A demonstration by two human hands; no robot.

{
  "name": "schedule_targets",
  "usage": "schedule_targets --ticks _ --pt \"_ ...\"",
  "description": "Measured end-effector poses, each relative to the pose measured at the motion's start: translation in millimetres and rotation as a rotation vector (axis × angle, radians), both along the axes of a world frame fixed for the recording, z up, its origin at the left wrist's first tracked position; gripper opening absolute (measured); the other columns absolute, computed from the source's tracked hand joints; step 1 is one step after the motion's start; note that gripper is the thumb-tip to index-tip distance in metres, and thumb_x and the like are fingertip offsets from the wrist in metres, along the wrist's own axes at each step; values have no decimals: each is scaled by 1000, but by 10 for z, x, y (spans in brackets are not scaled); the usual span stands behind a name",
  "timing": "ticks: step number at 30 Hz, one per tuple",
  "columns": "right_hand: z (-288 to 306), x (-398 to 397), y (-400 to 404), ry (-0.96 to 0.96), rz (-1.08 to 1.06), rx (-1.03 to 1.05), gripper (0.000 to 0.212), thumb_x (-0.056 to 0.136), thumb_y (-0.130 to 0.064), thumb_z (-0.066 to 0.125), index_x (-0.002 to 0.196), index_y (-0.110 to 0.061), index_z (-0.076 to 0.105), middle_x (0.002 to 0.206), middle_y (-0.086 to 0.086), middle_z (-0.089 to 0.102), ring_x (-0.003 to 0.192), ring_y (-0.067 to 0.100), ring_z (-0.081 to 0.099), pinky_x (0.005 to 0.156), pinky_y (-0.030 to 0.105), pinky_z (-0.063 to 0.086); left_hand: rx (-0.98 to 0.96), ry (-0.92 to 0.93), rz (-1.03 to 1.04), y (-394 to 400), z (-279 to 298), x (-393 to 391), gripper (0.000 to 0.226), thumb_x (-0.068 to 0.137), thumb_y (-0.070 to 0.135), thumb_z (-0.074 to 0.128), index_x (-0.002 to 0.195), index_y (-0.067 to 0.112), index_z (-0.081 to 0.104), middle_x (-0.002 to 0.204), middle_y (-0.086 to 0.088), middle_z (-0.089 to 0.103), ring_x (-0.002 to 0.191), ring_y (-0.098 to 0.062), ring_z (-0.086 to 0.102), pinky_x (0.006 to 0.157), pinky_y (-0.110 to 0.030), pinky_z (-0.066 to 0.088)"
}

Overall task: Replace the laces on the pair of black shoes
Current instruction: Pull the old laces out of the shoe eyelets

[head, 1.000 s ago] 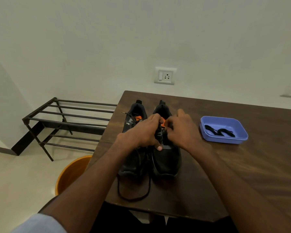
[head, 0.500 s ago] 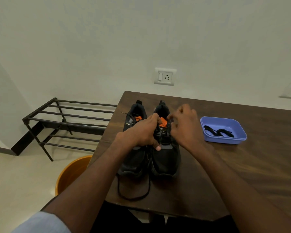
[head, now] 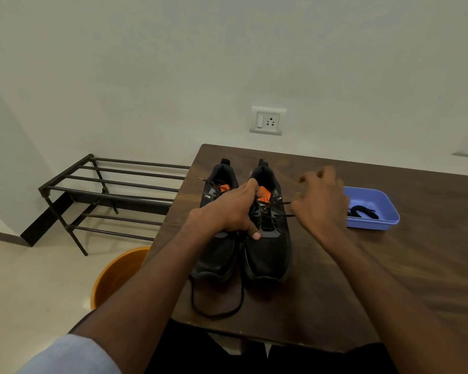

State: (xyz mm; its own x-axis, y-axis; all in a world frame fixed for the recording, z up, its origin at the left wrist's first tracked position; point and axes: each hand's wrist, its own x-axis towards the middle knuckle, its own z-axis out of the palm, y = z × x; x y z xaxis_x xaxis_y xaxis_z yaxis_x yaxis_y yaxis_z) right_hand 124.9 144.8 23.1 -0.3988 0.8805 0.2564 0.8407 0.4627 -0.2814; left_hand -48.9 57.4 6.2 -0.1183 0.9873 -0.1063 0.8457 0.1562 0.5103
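Black shoes: two shoes sit side by side on the brown table [head: 389,265], toes toward the person.
Right shoe [head: 268,238]: it lies between the two hands.
Left hand [head: 227,211]: it grips the right shoe's inner side by the opening, thumb on top, so the shoe stays put.
Right hand [head: 319,201]: it is just right of the shoe and pinches the old lace [head: 287,203], which runs tight from the holes to the fingers.
Left shoe [head: 216,238]: it is under the left hand; its loose lace [head: 216,306] hangs in a loop over the table edge.
New laces [head: 362,211]: they lie in the blue tray [head: 384,225], just past the right hand.
How it feels: the lace looks thin, soft and floppy, so pinch it near the tip. The shoe looks light and bendy, so hold its side firmly.
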Motion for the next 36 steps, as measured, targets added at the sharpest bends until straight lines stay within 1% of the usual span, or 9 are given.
schedule_targets --ticks 6,10,14,17,20,24,27,32,36 --pt "-184 -278 -122 -197 339 -73 23 94 -28 65 114 -30 75 154 -8 41 138 22 40 108 52 35 16 24 -20 -2 -38 -20 86 65 30 97 125 22 35 119 8 45 113 -18 53 89 -32 42" --pt "-117 -224 -44 197 -2 -68 13 87 -19 69 80 -29 74 118 -4 62 99 20 61 93 45 49 11 10 -18 10 -39 -19 88 66 29 96 129 23 35 133 1 49 114 -15 48 97 -34 44" --pt "41 -23 101 409 -333 -184 25 86 -16 59 61 -19 55 109 15 67 88 34 62 95 53 50 -11 -5 -19 7 -18 -38 85 67 29 95 127 25 35 131 2 49 115 -18 51 97 -35 44" --pt "30 78 162 125 -242 -160 8 88 -17 63 83 -13 65 128 16 57 112 36 56 101 56 45 -12 -10 -20 -6 -13 -48 85 67 28 95 127 25 35 125 5 48 115 -19 53 95 -35 44" --pt "-40 -40 63 54 132 -56 41 88 -17 71 127 -27 67 156 5 38 143 30 36 108 55 43 3 1 -23 -14 -5 -22 86 67 28 95 128 23 35 133 1 49 117 -18 51 99 -36 45" --pt "-180 -244 -48 -83 379 -23 26 91 -29 71 116 -35 72 162 -8 32 148 23 29 111 54 35 2 12 -23 -27 1 -24 84 67 27 95 125 22 35 127 3 49 114 -18 54 95 -35 47" --pt "-249 -243 19 -47 332 -77 6 92 -29 72 95 -31 77 144 -9 50 128 19 50 103 50 42 -10 5 -23 -36 14 -24 84 67 28 96 125 22 35 117 9 45 108 -16 52 88 -32 42" --pt "-111 -166 106 416 -139 -201 30 94 -19 64 64 -22 66 77 -4 66 70 17 61 69 38 54 -11 1 -14 -27 26 -17 84 66 28 96 125 24 36 126 7 47 111 -15 49 91 -32 41" --pt "51 120 275 501 -366 -346 20 87 -15 53 72 -5 62 74 10 66 67 31 61 56 32 43 -31 5 6 -42 49 -32 81 67 28 96 122 25 37 117 9 44 110 -17 51 94 -36 45"
